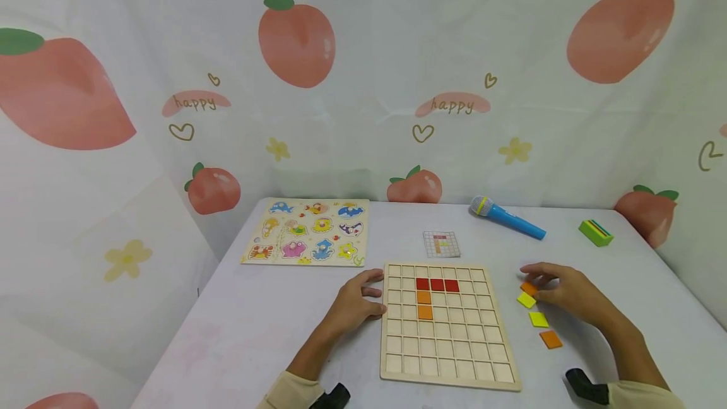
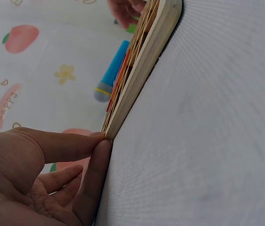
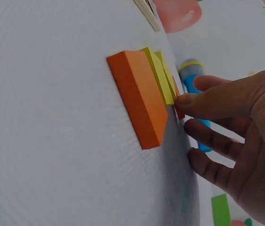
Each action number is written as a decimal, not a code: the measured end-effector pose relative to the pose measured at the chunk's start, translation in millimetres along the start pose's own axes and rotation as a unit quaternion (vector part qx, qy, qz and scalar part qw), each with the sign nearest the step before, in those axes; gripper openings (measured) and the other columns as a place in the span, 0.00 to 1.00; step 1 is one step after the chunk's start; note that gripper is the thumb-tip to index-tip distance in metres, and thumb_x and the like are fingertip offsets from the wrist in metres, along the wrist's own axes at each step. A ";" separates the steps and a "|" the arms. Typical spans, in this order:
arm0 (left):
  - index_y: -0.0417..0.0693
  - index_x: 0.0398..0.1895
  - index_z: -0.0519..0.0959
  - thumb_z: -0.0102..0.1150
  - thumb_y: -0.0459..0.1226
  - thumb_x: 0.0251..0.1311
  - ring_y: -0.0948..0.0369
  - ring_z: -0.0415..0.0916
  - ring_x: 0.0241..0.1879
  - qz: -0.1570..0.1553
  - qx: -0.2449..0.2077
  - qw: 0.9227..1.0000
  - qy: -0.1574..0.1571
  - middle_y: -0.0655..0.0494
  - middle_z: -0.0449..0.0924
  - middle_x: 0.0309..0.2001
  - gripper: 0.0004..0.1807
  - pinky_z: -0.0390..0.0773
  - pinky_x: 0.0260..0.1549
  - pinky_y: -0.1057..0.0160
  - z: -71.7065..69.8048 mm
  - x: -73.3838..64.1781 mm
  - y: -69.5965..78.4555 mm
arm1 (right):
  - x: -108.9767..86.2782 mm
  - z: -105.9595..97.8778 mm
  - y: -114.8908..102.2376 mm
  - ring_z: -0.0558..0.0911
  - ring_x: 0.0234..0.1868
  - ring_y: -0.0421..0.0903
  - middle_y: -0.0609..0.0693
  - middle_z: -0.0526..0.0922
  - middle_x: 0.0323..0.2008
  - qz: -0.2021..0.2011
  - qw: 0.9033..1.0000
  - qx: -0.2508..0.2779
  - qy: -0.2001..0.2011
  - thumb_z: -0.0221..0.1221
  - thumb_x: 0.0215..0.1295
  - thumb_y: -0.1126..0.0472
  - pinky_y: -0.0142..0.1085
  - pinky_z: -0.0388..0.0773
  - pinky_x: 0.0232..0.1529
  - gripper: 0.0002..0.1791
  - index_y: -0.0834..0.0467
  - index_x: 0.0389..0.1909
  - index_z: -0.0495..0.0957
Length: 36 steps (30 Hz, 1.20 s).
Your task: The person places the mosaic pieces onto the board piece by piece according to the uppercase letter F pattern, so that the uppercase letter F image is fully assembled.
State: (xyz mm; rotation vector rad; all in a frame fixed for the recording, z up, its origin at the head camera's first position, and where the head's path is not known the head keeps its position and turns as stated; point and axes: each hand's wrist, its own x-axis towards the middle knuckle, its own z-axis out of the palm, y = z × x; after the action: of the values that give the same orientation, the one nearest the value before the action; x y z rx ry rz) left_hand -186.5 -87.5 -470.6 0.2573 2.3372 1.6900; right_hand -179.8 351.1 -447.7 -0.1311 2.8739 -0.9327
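Observation:
My left hand (image 1: 352, 303) touches the left edge of a wooden grid board (image 1: 454, 352), its thumb and fingertips against the side. Three red tiles (image 1: 437, 284) lie in a row on the board, with two orange tiles (image 1: 424, 305) below the leftmost. To the right, my right hand (image 1: 573, 292) hovers low with thumb and fingers parted around the farthest loose orange tile (image 1: 529, 288). In the right wrist view the thumb tip overlaps that orange tile (image 3: 180, 111). Nearer lie two yellow tiles (image 1: 538, 319) and another orange tile (image 1: 550, 339).
A small pattern card (image 1: 441, 244) lies behind the board. At the back left is a sea-animal puzzle board (image 1: 309, 232). A blue toy microphone (image 1: 507, 217) and a green striped block (image 1: 596, 232) lie at the back right, before a peach-printed curtain (image 1: 363, 131).

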 end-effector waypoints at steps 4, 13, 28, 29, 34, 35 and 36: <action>0.45 0.74 0.74 0.74 0.25 0.55 0.52 0.81 0.58 -0.001 -0.001 1.000 0.000 0.48 0.78 0.70 0.40 0.89 0.40 0.59 -0.1 -0.4 -0.3 | 1.5 -1.3 -1.1 0.80 0.47 0.53 0.55 0.85 0.47 0.016 1.000 -0.006 -0.002 0.71 0.61 0.62 0.44 0.82 0.46 0.27 0.64 0.62 0.81; 0.44 0.74 0.73 0.73 0.24 0.55 0.51 0.81 0.58 0.002 -0.008 1.000 -0.001 0.47 0.77 0.70 0.41 0.89 0.40 0.59 0.3 -0.3 -1.0 | 1.5 -2.1 -0.8 0.79 0.45 0.51 0.54 0.84 0.44 0.032 0.999 -0.004 -0.007 0.71 0.64 0.59 0.39 0.80 0.41 0.27 0.68 0.61 0.80; 0.44 0.74 0.74 0.73 0.25 0.55 0.52 0.81 0.58 -0.001 0.000 1.000 0.001 0.47 0.78 0.70 0.40 0.89 0.40 0.60 1.0 0.5 0.4 | 3.1 -5.1 -1.9 0.79 0.42 0.51 0.59 0.86 0.46 0.026 0.999 -0.041 -0.012 0.71 0.64 0.60 0.43 0.81 0.41 0.23 0.72 0.54 0.83; 0.45 0.74 0.74 0.73 0.25 0.55 0.52 0.81 0.58 0.000 0.000 1.000 0.000 0.47 0.78 0.70 0.40 0.89 0.40 0.60 1.3 0.4 0.4 | 3.1 -5.1 -1.8 0.79 0.42 0.50 0.59 0.86 0.46 0.028 0.999 -0.041 -0.011 0.71 0.64 0.59 0.42 0.81 0.40 0.23 0.71 0.54 0.83; 0.45 0.74 0.74 0.73 0.25 0.56 0.52 0.81 0.58 0.002 0.003 1.000 0.000 0.48 0.78 0.70 0.40 0.89 0.40 0.61 1.3 0.4 -0.9 | 3.1 -3.6 -3.2 0.78 0.41 0.50 0.58 0.86 0.46 0.031 0.999 -0.034 -0.001 0.71 0.64 0.59 0.35 0.79 0.35 0.25 0.71 0.56 0.83; 0.45 0.74 0.74 0.73 0.25 0.56 0.52 0.81 0.58 0.002 0.004 1.000 0.000 0.48 0.78 0.70 0.39 0.89 0.40 0.61 1.1 0.6 -1.1 | 3.0 -3.1 -4.1 0.78 0.41 0.49 0.58 0.86 0.46 0.030 0.999 -0.032 0.002 0.71 0.64 0.58 0.34 0.79 0.34 0.24 0.70 0.56 0.83; 0.45 0.74 0.74 0.73 0.25 0.56 0.52 0.81 0.58 0.001 0.005 1.000 0.000 0.48 0.78 0.70 0.39 0.89 0.40 0.61 0.9 0.8 -1.3 | 2.8 -2.7 -5.2 0.78 0.41 0.49 0.58 0.86 0.47 0.026 0.999 -0.030 0.006 0.71 0.64 0.58 0.33 0.79 0.33 0.24 0.70 0.56 0.84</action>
State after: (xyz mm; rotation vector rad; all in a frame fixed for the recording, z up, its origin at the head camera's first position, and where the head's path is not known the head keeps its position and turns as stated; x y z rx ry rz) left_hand -187.0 -86.9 -472.2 0.2611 2.3457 1.6797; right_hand -182.7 348.2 -442.8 -0.0552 2.9019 -0.8415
